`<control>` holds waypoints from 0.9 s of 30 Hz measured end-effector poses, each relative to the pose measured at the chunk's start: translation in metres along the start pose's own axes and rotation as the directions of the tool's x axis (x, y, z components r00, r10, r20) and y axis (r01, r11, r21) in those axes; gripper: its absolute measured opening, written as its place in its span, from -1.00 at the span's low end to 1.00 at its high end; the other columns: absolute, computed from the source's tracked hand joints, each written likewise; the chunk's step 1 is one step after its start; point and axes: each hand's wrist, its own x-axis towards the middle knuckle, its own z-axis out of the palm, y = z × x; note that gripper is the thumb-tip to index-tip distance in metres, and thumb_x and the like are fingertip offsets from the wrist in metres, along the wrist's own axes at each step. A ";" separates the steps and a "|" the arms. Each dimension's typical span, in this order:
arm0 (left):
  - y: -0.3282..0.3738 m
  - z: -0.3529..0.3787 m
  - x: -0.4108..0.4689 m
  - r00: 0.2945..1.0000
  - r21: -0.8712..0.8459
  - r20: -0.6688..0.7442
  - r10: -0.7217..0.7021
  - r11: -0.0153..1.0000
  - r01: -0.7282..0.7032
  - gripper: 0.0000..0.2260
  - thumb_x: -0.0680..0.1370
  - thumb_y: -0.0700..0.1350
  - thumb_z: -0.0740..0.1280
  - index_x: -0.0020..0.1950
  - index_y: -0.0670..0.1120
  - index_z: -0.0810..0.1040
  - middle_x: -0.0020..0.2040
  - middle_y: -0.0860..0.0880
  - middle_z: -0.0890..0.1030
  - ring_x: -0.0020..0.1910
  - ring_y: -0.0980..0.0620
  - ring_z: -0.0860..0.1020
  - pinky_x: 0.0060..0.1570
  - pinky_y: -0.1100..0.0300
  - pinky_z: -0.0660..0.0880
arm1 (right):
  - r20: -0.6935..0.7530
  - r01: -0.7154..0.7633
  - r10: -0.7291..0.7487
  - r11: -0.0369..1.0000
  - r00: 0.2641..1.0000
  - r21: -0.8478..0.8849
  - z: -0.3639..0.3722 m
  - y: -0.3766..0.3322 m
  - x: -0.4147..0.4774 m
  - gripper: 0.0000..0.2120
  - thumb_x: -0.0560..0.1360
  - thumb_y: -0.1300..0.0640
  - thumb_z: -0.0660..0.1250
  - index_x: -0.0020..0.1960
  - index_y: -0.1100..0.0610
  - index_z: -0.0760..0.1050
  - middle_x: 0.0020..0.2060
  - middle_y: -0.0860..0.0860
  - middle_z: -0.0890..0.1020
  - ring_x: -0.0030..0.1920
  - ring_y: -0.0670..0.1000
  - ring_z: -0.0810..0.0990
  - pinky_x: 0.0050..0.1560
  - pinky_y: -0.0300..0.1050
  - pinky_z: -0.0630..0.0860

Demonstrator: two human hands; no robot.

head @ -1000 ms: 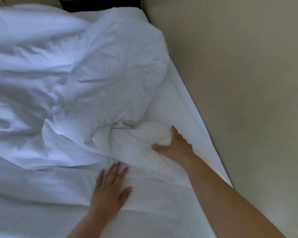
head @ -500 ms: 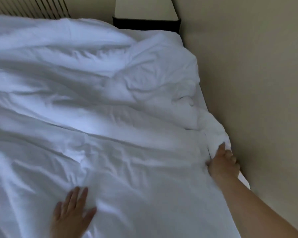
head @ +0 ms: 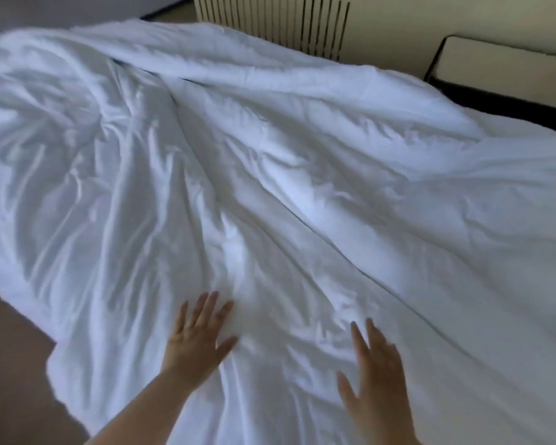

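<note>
Both hands lie flat, fingers spread, on the white duvet [head: 302, 187] (heavily creased): left hand [head: 196, 342], right hand [head: 376, 377], gripping nothing.

bed [head: 546, 155]: almost wholly covered; only a flatter white strip shows at the far right corner. lying directly on it: one white duvet [head: 270, 187], spread across the whole surface and heavily creased. a raised fold runs along its far side and a long straight crease crosses diagonally toward the right. the duvet's left edge overhangs the bed side, above the brown floor [head: 10, 364].
</note>
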 end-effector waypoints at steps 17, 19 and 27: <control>-0.392 -0.029 -0.037 0.811 -0.412 0.211 -0.546 0.702 0.580 -0.34 0.55 0.22 0.09 0.52 0.04 -0.14 0.54 0.02 -0.14 0.51 -0.01 0.06 0.47 0.10 -0.03 | 0.106 -0.033 0.044 0.994 0.993 -0.102 0.233 -0.372 0.134 -0.41 0.31 -0.10 0.09 0.24 0.19 0.31 0.07 0.26 0.62 0.15 0.10 0.35 0.09 0.03 0.22; -0.407 -0.034 -0.021 0.749 -0.572 0.178 -0.638 0.552 0.606 -0.34 0.55 0.09 0.21 0.52 -0.04 -0.07 0.54 -0.04 -0.02 0.50 -0.02 0.09 0.45 0.07 0.07 | 0.076 -0.007 0.015 0.995 0.997 -0.097 0.238 -0.369 0.131 -0.41 0.32 -0.09 0.10 0.25 0.21 0.29 0.09 0.28 0.60 0.16 0.12 0.34 0.10 0.05 0.21; -0.408 -0.049 0.061 0.593 -0.818 0.193 -0.782 0.205 0.537 -0.20 0.43 -0.02 0.41 0.52 0.06 -0.02 0.45 -0.04 0.26 0.42 -0.10 0.23 0.40 0.03 0.15 | -0.023 0.048 -0.050 0.995 0.998 -0.091 0.259 -0.364 0.134 -0.44 0.54 -0.26 -0.27 0.36 0.08 0.08 0.24 0.17 0.32 0.20 0.17 0.32 0.43 -0.13 -0.10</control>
